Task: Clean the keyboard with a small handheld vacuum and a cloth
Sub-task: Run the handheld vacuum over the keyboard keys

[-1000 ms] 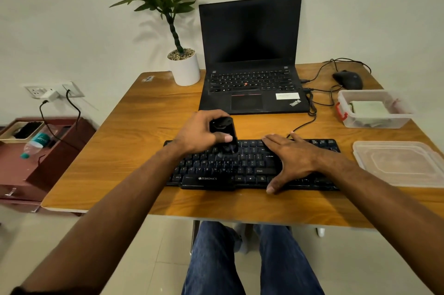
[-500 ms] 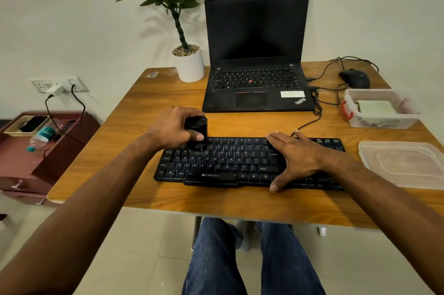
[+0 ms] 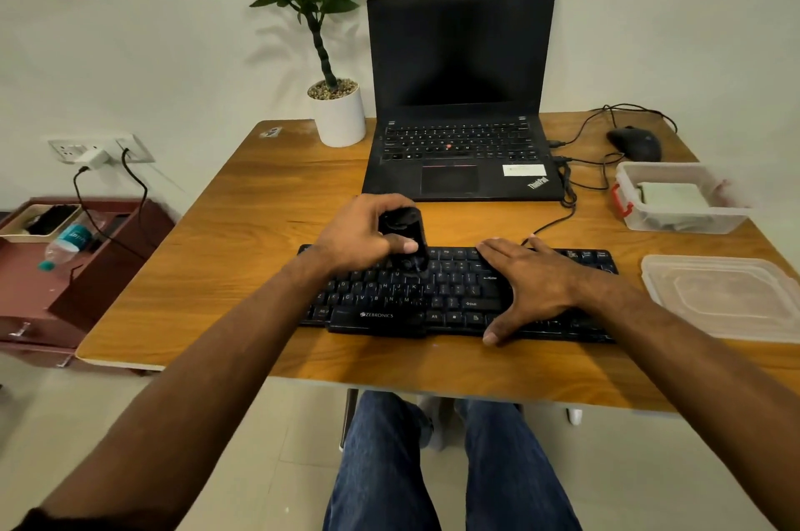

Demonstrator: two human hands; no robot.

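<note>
The keyboard [image 3: 454,297] sits flat near the front edge of the desk [image 3: 259,236], and everything is happening on top of it. The left hand [image 3: 359,238] has its fingers and thumb wrapped around the small black handheld vacuum [image 3: 402,234], which stands roughly upright with its nozzle down on the upper key rows, a little left of the keyboard's middle. The right hand [image 3: 532,279] lies flat on the right half of the keyboard, fingers straight and spread, thumb hooked toward the front edge, pinning the board down.

This looks like the vacuuming pass, with the cloth stage to come. The cloth seems to be the pale folded thing in the clear tub [image 3: 675,201] beyond the keyboard's right end, though that's hard to confirm. The tub's lid [image 3: 723,297] rests just right of the keyboard.

To do this well: keep the nozzle in light contact and run it along the rows, not across, so the gaps between keys get covered. Go slowly. The pinning hand will need to shift leftward once the nozzle works toward the right-hand keys beneath it.
</note>
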